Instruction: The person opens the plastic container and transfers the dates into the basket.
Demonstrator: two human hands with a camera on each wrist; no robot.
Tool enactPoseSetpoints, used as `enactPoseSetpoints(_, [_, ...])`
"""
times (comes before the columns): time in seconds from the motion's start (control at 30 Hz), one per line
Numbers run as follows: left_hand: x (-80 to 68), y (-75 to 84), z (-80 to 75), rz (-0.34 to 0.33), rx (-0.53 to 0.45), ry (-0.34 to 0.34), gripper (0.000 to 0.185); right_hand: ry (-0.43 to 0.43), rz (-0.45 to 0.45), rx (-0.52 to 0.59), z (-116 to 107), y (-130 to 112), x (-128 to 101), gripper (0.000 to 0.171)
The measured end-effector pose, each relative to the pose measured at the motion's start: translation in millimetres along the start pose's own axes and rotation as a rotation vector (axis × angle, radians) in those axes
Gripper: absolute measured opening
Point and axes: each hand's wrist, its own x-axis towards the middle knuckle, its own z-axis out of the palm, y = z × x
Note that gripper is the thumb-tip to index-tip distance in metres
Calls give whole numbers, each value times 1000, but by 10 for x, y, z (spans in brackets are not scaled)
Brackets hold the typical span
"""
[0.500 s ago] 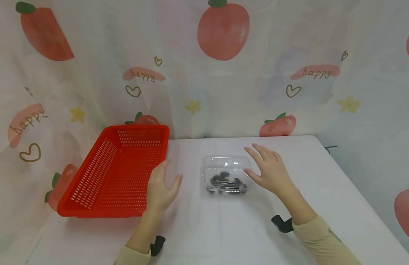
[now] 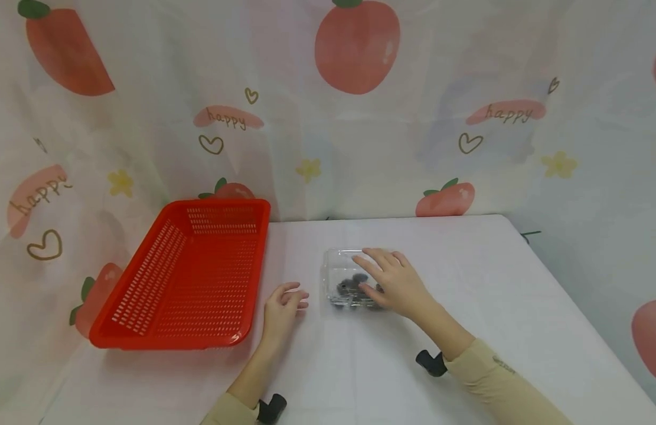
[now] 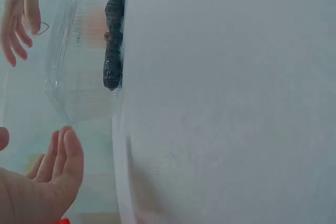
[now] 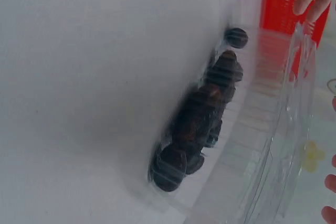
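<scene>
A clear plastic clamshell box (image 2: 339,264) holding several small dark pieces (image 2: 349,287) lies on the white table (image 2: 476,277). My right hand (image 2: 387,281) lies over the box's right half with its fingers stretched flat across the lid. My left hand (image 2: 285,300) rests on the table just left of the box, apart from it, fingers loosely curled and holding nothing. In the left wrist view the box (image 3: 79,66) and dark pieces (image 3: 112,51) show beyond my left fingers (image 3: 60,163). The right wrist view shows the dark pieces (image 4: 199,119) close up through the box wall (image 4: 273,145).
A red slotted basket (image 2: 147,283) with nothing in it stands at the table's left, next to my left hand. A fruit-print curtain (image 2: 359,118) closes off the back and sides. Bare table stretches to the right of the box and toward the front edge.
My right hand moved left from beside the box onto its lid. My left hand left the basket's edge, shifted right toward the box, and its fingers curled.
</scene>
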Motion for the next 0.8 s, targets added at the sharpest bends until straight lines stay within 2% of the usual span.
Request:
enactPoseSetpoints(0.2, [72, -74, 61, -296, -170, -131, 39, -32, -66, 9, 100, -134, 61, 52])
enactPoseSetpoints(0.33, [86, -96, 92, -421, -222, -202, 41, -85, -96, 3, 124, -233, 122, 49])
enactPoseSetpoints(0.57, [90, -116, 127, -509, -264, -300, 42, -49, -213, -18, 201, -322, 185, 42])
enactPoseSetpoints(0.8, [88, -130, 131, -532, -303, -338, 44, -95, -241, -30, 276, -351, 185, 34])
